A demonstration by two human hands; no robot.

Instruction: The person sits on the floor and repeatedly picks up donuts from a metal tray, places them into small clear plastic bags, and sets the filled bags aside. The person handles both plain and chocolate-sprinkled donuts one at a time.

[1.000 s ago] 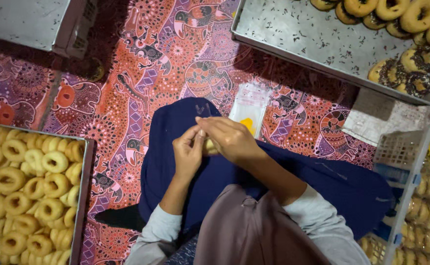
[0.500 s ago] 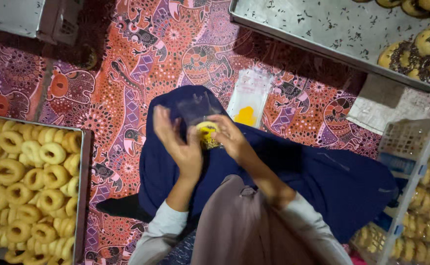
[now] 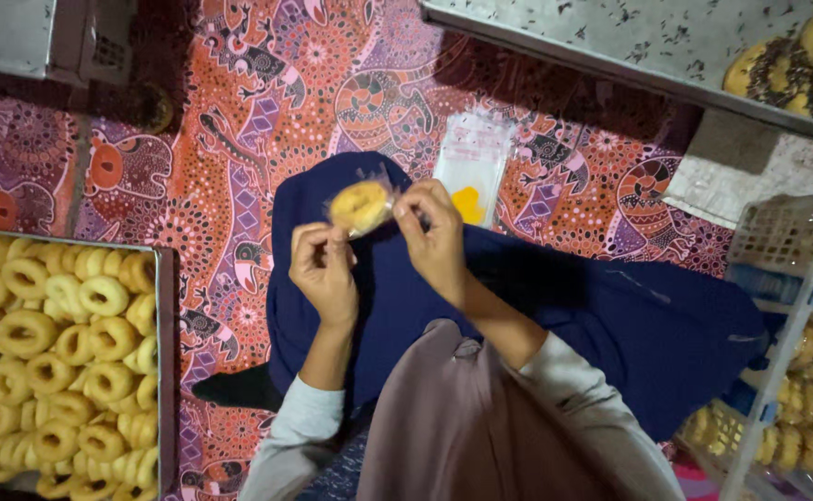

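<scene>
Item: round yellow doughnut in clear plastic wrapper (image 3: pixel 362 206), pinched between left hand (image 3: pixel 325 271) and right hand (image 3: pixel 434 237), fingers closed on the film. Risk: the thin wrapper may slip, dropping the doughnut onto the dark blue lap cloth (image 3: pixel 518 306).

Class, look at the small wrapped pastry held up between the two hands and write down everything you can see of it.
The wrapped pastry is a small, round, golden-yellow piece inside a clear, crinkled plastic bag. It is held in the air above a dark blue cloth, tilted, its flat face towards the camera. The left hand pinches the bag's lower left edge; the right hand pinches its right side. Whether the bag is sealed cannot be told.
</scene>
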